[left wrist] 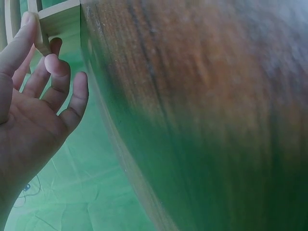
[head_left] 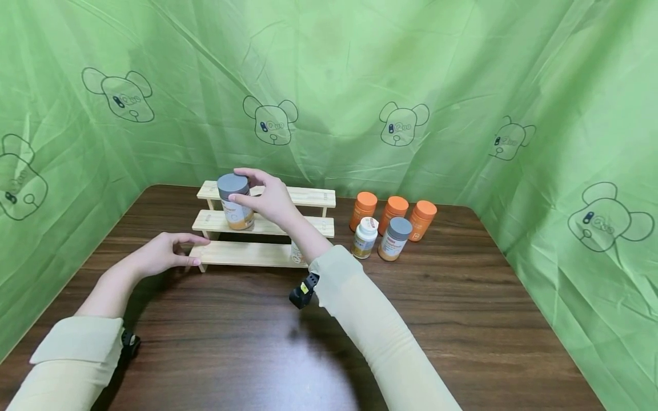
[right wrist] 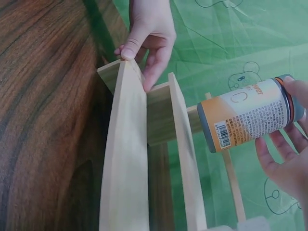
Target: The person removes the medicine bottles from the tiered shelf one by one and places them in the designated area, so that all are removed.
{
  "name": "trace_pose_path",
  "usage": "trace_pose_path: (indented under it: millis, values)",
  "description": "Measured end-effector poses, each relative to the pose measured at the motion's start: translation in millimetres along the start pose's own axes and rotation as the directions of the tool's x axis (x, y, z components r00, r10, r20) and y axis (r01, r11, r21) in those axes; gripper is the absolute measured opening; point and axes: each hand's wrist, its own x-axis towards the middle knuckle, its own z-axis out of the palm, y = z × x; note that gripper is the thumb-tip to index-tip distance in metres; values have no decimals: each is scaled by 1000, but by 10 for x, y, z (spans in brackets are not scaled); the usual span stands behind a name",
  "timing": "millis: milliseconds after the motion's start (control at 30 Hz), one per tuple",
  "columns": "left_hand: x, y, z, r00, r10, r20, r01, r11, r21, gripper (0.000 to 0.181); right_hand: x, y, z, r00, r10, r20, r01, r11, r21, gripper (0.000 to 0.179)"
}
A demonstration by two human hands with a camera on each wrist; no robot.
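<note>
Clearly printed on the bottle [right wrist: 248,118] is a block of small text and a barcode, though none of the lettering reads sharply enough to spell out; a larger word in orange near the lid is cut off and blurred. It is a round bottle with a grey lid, an orange band at top and bottom and a pale label between. The right hand [head_left: 269,200] grasps it round the lid, fingers and thumb curled about the top, and holds it at the left part of the middle step of the wooden rack [head_left: 257,254] (whether its base rests on the step or hangs just above it, I cannot tell). The left hand [head_left: 164,254] lies with relaxed, nearly straight fingers against the left end of the rack's lowest step, touching the wood and gripping nothing; the left wrist view shows the fingertips [left wrist: 57,65] at the rack's end piece.

To the right of the rack, on the dark wooden table [head_left: 462,319], three orange bottles [head_left: 393,214] stand in a row at the far side, with a white-lidded bottle [head_left: 365,237] and another grey-lidded bottle [head_left: 394,238] just in front of them; their labels are too small to read. Green cloth [head_left: 462,85] printed with bear-head outlines hangs round the table.
</note>
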Motion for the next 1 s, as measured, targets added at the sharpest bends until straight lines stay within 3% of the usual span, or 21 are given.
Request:
trace_pose_path:
  millis: [700,1000]
  values:
    - [-4,15,1,1000,20,-9,-20,1000,16,50,-72,-190,-465,999,9,46,-10,999,30,52]
    - [-1,28,1,1000,-14,-6,15,1000,9,51,-149,-279,-651,999,-10,47,7,998,57,51]
